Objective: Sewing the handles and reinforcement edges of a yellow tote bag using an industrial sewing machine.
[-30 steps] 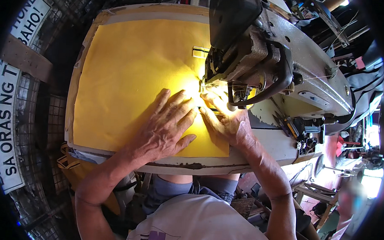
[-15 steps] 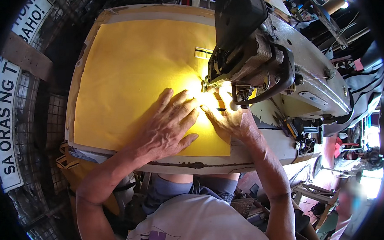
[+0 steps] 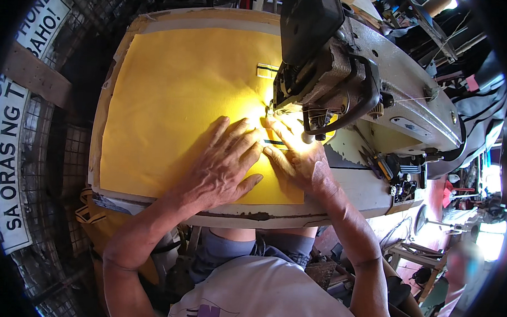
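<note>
A large yellow fabric sheet [image 3: 155, 88] lies flat under the head of a sewing machine [image 3: 335, 86]. My left hand [image 3: 222, 166] rests on it left of the needle area, fingers spread. My right hand [image 3: 299, 163] is just below the presser foot [image 3: 269, 110], fingers apart, index finger and thumb touching the fabric beside a short pale strip with a dark stripe [image 3: 273, 142]. A similar short strip [image 3: 265, 70] lies above the foot, partly behind the machine. The lamp glare hides detail around the needle and my right fingertips.
The worn machine table [image 3: 262, 217] has scissors and a yellow-handled tool [image 3: 384, 166] at right. Yellow material with black straps [image 3: 92, 211] hangs below at left. A wire grid [image 3: 75, 152] with signboards stands left. Clutter, dark fabrics [image 3: 473, 116] and a fan [image 3: 424, 217] are at right.
The fabric has shifted very slightly to the right. My right fingers have moved a little around the presser foot; my left hand has crept slightly right with the fabric.
</note>
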Demonstrator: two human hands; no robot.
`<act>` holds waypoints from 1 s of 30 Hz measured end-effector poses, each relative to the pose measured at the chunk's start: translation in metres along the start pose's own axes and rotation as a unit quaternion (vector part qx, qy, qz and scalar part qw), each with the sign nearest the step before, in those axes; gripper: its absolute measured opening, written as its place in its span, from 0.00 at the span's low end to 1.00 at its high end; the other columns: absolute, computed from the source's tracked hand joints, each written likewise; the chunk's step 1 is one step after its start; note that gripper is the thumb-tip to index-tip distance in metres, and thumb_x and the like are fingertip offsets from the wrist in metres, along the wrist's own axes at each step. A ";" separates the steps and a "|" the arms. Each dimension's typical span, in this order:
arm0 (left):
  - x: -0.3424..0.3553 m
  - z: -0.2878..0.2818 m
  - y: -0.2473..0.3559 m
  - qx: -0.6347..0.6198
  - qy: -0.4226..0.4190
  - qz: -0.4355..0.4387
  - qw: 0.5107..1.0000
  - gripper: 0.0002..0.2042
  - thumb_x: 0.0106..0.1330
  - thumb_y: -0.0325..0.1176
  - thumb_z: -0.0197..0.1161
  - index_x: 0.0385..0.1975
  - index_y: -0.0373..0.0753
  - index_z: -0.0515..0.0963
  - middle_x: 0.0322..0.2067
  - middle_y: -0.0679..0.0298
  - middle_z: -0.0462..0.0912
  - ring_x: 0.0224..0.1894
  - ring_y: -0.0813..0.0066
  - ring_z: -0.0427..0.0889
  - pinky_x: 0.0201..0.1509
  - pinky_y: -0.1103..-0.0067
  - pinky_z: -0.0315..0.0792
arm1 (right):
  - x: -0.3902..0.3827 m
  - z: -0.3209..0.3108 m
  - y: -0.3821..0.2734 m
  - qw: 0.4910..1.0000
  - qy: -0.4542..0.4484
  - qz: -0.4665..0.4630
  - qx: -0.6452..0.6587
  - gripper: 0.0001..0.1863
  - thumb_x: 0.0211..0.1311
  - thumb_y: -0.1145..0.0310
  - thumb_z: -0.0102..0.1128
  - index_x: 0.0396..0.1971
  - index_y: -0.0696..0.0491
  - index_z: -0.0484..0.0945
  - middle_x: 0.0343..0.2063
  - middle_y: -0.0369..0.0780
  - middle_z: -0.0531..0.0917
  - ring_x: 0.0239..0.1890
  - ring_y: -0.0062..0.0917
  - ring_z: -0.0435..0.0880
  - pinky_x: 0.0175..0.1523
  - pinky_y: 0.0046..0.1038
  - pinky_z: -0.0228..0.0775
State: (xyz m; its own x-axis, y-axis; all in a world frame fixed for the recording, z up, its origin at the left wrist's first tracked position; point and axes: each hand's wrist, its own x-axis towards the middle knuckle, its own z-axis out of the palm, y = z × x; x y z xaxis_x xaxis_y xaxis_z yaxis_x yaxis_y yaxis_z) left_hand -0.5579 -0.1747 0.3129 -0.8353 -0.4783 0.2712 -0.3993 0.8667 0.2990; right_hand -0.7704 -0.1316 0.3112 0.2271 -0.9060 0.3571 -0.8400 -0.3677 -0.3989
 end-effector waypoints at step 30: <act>0.006 -0.005 -0.002 -0.030 -0.002 -0.019 0.999 0.25 0.60 0.45 0.65 0.49 0.32 0.72 0.62 0.39 0.60 0.69 0.43 0.57 0.74 0.53 0.48 | 0.018 0.007 0.060 0.988 -0.065 -0.018 0.138 0.12 0.60 0.75 0.60 0.44 0.57 0.80 0.41 0.44 0.84 0.42 0.37 0.82 0.46 0.34 0.73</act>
State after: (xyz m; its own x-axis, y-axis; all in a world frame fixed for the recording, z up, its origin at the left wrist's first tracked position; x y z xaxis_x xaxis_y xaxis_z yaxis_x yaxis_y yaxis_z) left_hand -0.5600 -0.1802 0.3186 -0.8208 -0.5108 0.2556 -0.4082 0.8376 0.3631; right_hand -0.8131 -0.1713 0.2877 0.3318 -0.9038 0.2704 -0.6680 -0.4275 -0.6091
